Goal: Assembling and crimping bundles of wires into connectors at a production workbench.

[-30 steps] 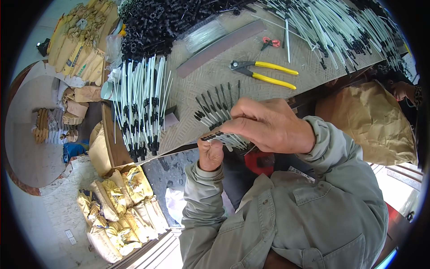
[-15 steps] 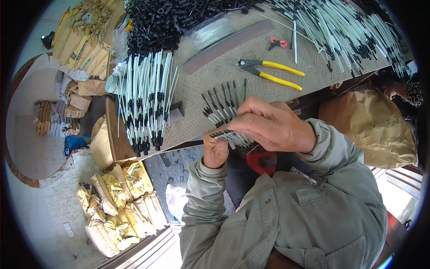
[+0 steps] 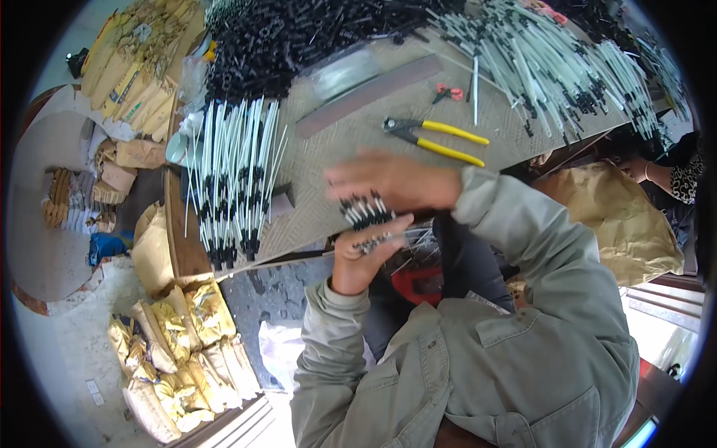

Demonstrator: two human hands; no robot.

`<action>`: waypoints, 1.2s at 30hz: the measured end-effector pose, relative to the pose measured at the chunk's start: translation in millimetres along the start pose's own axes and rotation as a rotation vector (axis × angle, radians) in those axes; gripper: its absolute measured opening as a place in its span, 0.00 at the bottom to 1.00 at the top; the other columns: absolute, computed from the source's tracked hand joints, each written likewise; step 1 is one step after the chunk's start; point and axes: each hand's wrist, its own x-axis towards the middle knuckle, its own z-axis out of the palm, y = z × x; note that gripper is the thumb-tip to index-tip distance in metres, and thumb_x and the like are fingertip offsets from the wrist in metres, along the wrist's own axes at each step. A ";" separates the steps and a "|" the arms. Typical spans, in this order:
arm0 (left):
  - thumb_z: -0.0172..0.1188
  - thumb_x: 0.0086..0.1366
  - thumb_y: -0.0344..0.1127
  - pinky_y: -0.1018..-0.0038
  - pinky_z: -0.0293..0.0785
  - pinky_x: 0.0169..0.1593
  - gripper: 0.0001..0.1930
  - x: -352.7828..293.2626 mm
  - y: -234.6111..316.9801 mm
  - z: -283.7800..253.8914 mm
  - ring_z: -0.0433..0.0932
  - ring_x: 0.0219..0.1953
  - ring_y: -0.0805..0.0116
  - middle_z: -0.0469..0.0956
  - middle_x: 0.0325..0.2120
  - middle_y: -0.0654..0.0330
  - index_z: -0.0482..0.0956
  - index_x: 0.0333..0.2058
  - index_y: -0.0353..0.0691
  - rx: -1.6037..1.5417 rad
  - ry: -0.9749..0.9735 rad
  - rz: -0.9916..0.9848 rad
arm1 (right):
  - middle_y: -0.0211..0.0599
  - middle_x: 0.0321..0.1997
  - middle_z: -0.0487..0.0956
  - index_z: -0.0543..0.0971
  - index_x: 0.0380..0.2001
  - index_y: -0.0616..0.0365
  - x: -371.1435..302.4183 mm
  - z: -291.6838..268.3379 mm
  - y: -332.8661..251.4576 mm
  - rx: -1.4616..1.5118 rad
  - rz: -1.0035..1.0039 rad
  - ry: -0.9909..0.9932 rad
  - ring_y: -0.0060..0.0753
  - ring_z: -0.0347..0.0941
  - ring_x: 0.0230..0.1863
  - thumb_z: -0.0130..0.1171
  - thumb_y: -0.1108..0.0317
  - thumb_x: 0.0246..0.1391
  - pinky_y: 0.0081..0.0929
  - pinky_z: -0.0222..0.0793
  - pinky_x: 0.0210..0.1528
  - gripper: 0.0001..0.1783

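My left hand [image 3: 354, 266] is closed around a bundle of thin white rods with black fittings [image 3: 369, 212], above my lap at the table's front edge. The black tips fan out over the top of the fist, while other rod ends show beside the thumb. Just beyond the bundle is my right hand [image 3: 403, 181], palm down and smeared by motion, its fingers stretched to the left. Nothing shows in its grasp. Whether it touches the tips I cannot tell. Yellow-handled pliers [image 3: 448, 142] lie on the table beyond it.
White rods with black fittings [image 3: 235, 179] stand bunched at the table's left; more [image 3: 538, 67] are heaped at right. Black parts [image 3: 299, 48] pile at the back, near a flat bar [image 3: 366, 97] and red-handled snips [image 3: 448, 92]. Wrapped packets [image 3: 175, 358] sit at lower left. Another person's arm [image 3: 642, 170] shows at far right.
My right hand has come off the rod bundle and swung left and outward, its fingers now stretched. The bundle in my left hand looks more compact. The whole view has shifted slightly.
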 end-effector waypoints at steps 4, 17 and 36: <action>0.56 0.53 0.19 0.71 0.67 0.51 0.12 -10.3 -18.4 2.6 0.74 0.45 0.62 0.77 0.40 0.49 0.78 0.38 0.31 0.053 -0.080 0.064 | 0.26 0.63 0.58 0.66 0.54 0.39 -5.0 17.9 -3.1 -0.022 -0.058 -0.223 0.31 0.50 0.65 0.52 0.59 0.50 0.43 0.42 0.65 0.25; 0.57 0.54 0.21 0.69 0.67 0.51 0.12 6.1 2.8 -10.0 0.74 0.46 0.60 0.75 0.41 0.46 0.76 0.39 0.26 -0.134 -0.053 -0.049 | 0.44 0.22 0.74 0.73 0.22 0.58 105.0 -40.5 145.9 -0.240 0.297 0.008 0.50 0.72 0.29 0.48 0.60 0.49 0.38 0.67 0.28 0.13; 0.55 0.57 0.20 0.75 0.70 0.46 0.10 6.2 -13.6 -16.8 0.76 0.41 0.69 0.78 0.38 0.53 0.77 0.38 0.30 -0.234 0.047 0.026 | 0.28 0.25 0.75 0.72 0.29 0.59 45.5 -53.1 59.7 0.482 0.426 0.312 0.21 0.73 0.29 0.54 0.68 0.51 0.21 0.68 0.33 0.06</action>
